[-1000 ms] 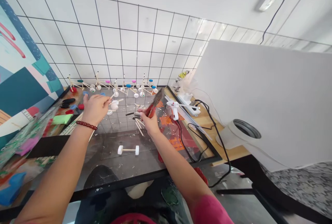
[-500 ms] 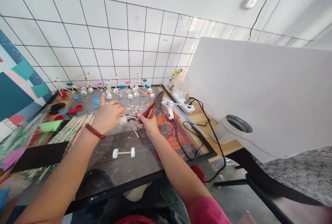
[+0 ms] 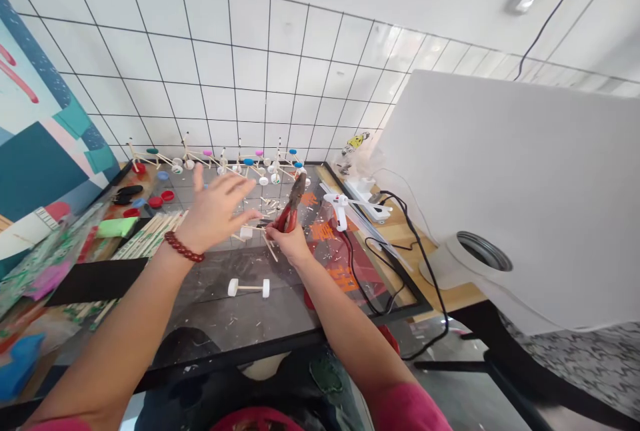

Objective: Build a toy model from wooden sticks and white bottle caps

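I'm watching my right hand point(image 3: 291, 243) gripping red-handled pliers point(image 3: 289, 214), fingers point(image 3: 274, 226) closed, mid-surface point(image 3: 210, 311). My left hand point(image 3: 217, 203) is hovering, fingers point(image 3: 235, 184) spread open, beside a white-capped stick point(image 3: 246, 232); red bottle caps point(image 3: 155, 202) are lying toward the far left edge.

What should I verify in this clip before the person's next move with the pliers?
1. Right hand grip on the red-handled pliers: ok, wrapped around the handles.
2. Left hand free: ok, open and spread, holding nothing visible.
3. Pliers biting something: cannot tell; the tips point up and what lies between them is too small to see.
4. White bottle cap on a stick within reach: ok, right beside the left hand.
5. White-capped axle out of the way: ok, lying apart from both hands.
6. Hot glue gun out of the way: ok, off to the right, touching neither hand.
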